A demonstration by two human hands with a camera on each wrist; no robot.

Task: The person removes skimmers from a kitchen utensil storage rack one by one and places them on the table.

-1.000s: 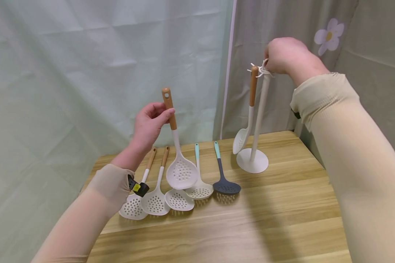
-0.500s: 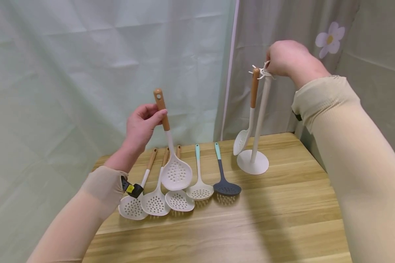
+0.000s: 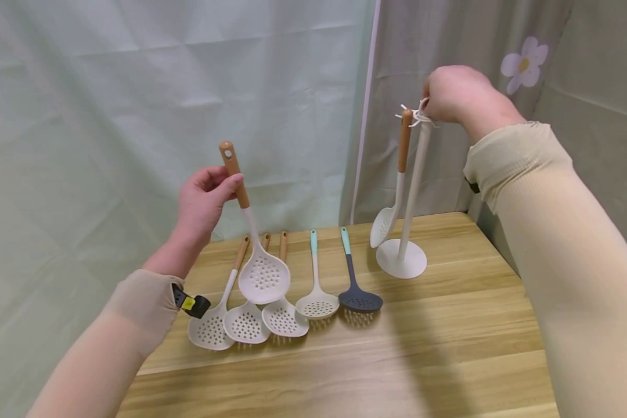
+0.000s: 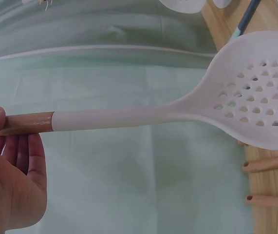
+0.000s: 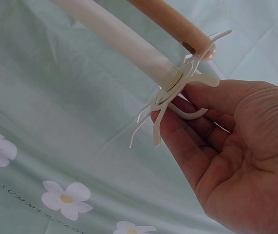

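My left hand (image 3: 202,197) pinches the wooden handle of a white slotted spoon (image 3: 263,277) and holds it up, bowl down, above the row on the table. In the left wrist view the spoon (image 4: 255,92) stretches away from my left hand (image 4: 12,175). My right hand (image 3: 451,93) is at the top of a white hanging stand (image 3: 413,174). Its fingers (image 5: 177,141) pinch the small ring under the hook crown (image 5: 177,87). One wooden-handled white spoon (image 3: 401,145) hangs from a hook beside the pole.
Several slotted spoons lie side by side on the wooden table (image 3: 449,348): three white with wooden handles (image 3: 247,323), one white with a teal handle (image 3: 317,303), one dark (image 3: 359,299). Curtains hang close behind. The stand's round base (image 3: 401,258) sits at the back right.
My left hand has carried the lifted spoon leftward, its handle now tilted further left. My right hand has stayed at the stand's top.
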